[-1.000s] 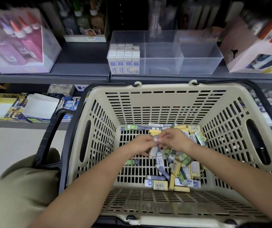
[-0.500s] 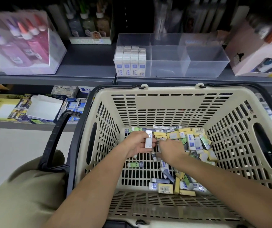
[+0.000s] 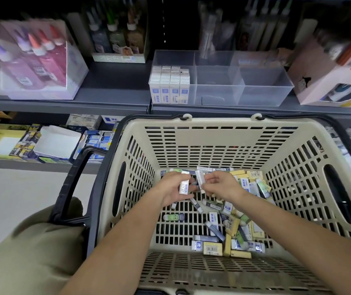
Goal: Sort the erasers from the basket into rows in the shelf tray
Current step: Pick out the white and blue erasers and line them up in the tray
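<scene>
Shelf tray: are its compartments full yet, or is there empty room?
Mostly empty. Only the shelf tray's left compartment holds white erasers, standing in rows; the compartments to its right are bare.

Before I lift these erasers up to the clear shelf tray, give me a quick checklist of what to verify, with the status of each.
1. Left hand grip on the white blue-labelled eraser: ok, fingers wrap it.
2. Right hand grip on the second white eraser: ok, pinched at the fingertips.
3. Both erasers match the white ones already in rows: cannot tell, labels are blurred.
4. Room in the clear plastic shelf tray: ok, the middle and right compartments look empty.
5. Room in the left compartment: cannot tell.
6. Path over the beige slotted basket rim to the tray: ok, nothing in between.
</scene>
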Available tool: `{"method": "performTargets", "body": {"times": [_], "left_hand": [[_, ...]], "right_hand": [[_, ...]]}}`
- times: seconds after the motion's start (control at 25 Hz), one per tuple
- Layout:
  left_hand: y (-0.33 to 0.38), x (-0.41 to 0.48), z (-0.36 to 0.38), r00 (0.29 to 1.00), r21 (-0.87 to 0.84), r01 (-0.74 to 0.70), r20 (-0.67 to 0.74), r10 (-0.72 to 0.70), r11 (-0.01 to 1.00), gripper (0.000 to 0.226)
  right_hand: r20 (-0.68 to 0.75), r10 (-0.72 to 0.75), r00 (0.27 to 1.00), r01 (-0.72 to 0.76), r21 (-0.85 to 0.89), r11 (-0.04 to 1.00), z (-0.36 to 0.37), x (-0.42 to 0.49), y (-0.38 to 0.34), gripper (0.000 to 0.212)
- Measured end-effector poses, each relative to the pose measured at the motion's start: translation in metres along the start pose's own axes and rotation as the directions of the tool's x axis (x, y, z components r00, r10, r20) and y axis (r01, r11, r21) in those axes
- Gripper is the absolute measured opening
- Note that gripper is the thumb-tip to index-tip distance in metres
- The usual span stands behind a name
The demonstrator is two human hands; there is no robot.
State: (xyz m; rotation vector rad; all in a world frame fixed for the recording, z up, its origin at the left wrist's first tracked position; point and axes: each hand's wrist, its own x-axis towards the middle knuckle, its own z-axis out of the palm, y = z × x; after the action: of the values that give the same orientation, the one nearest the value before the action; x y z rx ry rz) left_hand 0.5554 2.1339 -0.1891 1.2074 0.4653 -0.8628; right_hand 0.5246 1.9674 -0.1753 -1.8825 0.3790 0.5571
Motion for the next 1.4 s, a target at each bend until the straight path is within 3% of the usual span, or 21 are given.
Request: {"method": "performTargets", "body": {"times": [0.12, 0.36, 0.48, 0.6, 0.68, 0.84, 0.88, 0.96, 1.08, 1.16, 1.4], "left_hand": [[0.0, -0.004, 0.009, 0.987, -0.056, -0.021, 0.157, 0.03, 0.998, 0.021], [0.0, -0.004, 0.011, 0.988, -0.195, -0.042, 0.14, 0.07, 0.98, 0.024], [0.0, -0.003, 0.013, 0.996, -0.085, -0.037, 0.076, 0.044, 0.996, 0.026], [-0.004, -0.006, 0.013, 0.994, 0.035, 0.044, 0.095, -0.047, 0.998, 0.036], [-0.003, -0.007, 0.012, 0.991, 0.029, 0.059, 0.117, -0.062, 0.998, 0.033], [0.002, -0.007, 0.009, 0.996, -0.069, 0.002, 0.093, 0.005, 0.998, 0.027], [0.001, -0.007, 0.008, 0.997, -0.058, -0.004, 0.081, 0.008, 0.998, 0.023], [0.0, -0.008, 0.008, 0.999, -0.023, -0.008, 0.042, 0.009, 1.0, 0.018], [0.001, -0.006, 0.006, 1.0, -0.026, -0.011, -0.014, 0.011, 1.0, 0.019], [0.003, -0.007, 0.006, 0.999, -0.05, 0.013, -0.043, -0.015, 0.999, 0.022], [-0.001, -0.007, 0.013, 0.998, 0.075, 0.049, -0.035, -0.047, 0.996, 0.045]], "right_hand": [[0.004, -0.054, 0.999, 0.054, -0.027, 0.998, 0.003, -0.001, -0.006, 0.018], [0.008, -0.092, 0.996, 0.092, -0.159, 0.983, 0.005, 0.001, -0.004, 0.019], [0.05, -0.146, 0.988, 0.153, -0.196, 0.969, -0.001, -0.002, -0.007, 0.019], [0.035, -0.31, 0.95, 0.299, -0.39, 0.871, -0.007, -0.003, -0.011, 0.021], [0.044, -0.352, 0.935, 0.343, -0.364, 0.866, -0.008, -0.003, -0.014, 0.023], [0.063, -0.306, 0.95, 0.312, -0.112, 0.944, -0.013, -0.001, -0.016, 0.027], [0.045, -0.303, 0.952, 0.306, -0.103, 0.946, -0.016, 0.0, -0.017, 0.024], [0.072, -0.265, 0.962, 0.274, -0.256, 0.927, -0.024, -0.001, -0.015, 0.015], [0.417, 0.022, 0.909, 0.214, -0.51, 0.833, -0.031, -0.006, 0.003, 0.01], [0.474, 0.175, 0.863, 0.222, -0.667, 0.711, -0.028, -0.009, 0.02, 0.019], [0.422, 0.072, 0.904, 0.385, -0.875, 0.293, -0.011, -0.004, 0.038, 0.042]]}}
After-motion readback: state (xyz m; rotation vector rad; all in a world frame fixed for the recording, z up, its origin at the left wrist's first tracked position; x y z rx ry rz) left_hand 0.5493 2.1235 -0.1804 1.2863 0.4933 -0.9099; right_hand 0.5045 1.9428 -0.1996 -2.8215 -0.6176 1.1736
